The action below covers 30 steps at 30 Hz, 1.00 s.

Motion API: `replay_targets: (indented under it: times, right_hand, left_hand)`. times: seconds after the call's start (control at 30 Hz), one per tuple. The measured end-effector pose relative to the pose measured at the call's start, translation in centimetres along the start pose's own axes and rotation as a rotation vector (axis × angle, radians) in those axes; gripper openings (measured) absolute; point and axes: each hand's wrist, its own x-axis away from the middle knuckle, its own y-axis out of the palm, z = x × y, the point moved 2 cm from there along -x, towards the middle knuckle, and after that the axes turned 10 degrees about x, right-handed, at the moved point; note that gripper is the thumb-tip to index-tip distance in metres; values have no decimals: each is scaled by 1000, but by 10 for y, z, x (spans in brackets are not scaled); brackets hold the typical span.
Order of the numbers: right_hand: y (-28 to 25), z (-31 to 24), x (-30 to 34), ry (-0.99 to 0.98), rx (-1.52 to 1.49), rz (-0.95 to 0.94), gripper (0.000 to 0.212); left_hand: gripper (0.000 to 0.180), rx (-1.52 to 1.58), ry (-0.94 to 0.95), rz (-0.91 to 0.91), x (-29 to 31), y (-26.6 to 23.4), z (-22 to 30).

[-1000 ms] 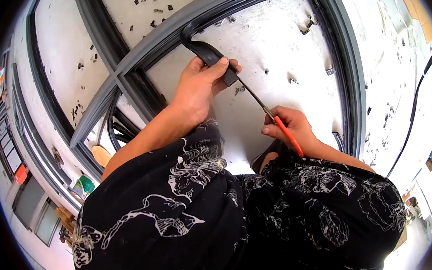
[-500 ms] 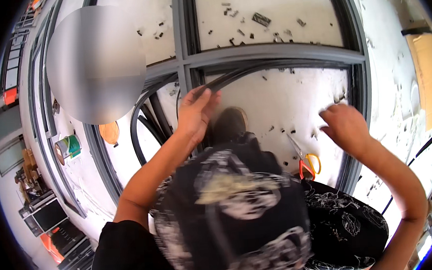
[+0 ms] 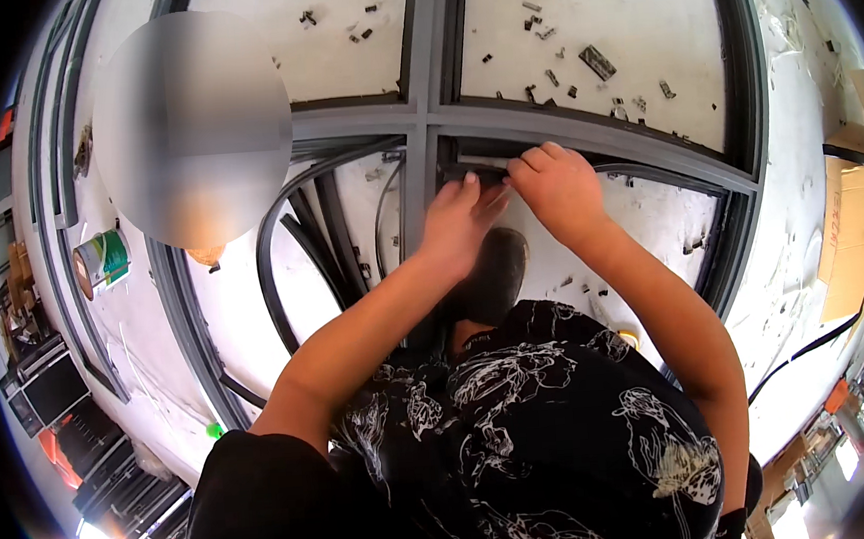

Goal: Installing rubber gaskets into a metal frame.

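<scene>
Both of my hands are at the crossbar of a grey metal frame (image 3: 562,120), near its joint with an upright bar. My left hand (image 3: 457,223) has its fingers closed on a black rubber-like strip (image 3: 484,176) along the inner edge of the bar. Beside it, my right hand (image 3: 559,190) pinches the same strip, knuckles up; the exact grip is hidden under its fingers. Right of that hand a black strip (image 3: 651,172) runs along the bar. To the left, a long black strip (image 3: 265,236) bends in a loop across the frame opening.
My shoe (image 3: 498,275) stands inside the frame opening. A scrap of yellow handle (image 3: 629,338) shows beside my clothing. Dark offcuts (image 3: 597,61) litter the white floor. A green and white can (image 3: 106,260) lies at left; a cardboard box (image 3: 849,240) is at right.
My right hand has come from the right side across to the crossbar, next to my left hand, and closed on the strip. The view has shifted, and my leg now covers most of the scissors.
</scene>
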Motion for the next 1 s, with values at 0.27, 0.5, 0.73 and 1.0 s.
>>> replay_targets:
  times: [0.27, 0.5, 0.73, 1.0]
  right_hand:
    - [18, 8, 2, -42, 258, 62, 16]
    - [18, 7, -1, -5, 315, 101, 12]
    - [27, 7, -1, -8, 327, 182, 8]
    - [25, 0, -10, 39, 388, 115, 7]
  left_hand:
    - [10, 119, -37, 57, -47, 11, -25]
    - [9, -6, 26, 197, -52, 28, -16]
    - [11, -143, 104, 258, -51, 30, -12]
    - [10, -200, 80, 347, -51, 37, -8]
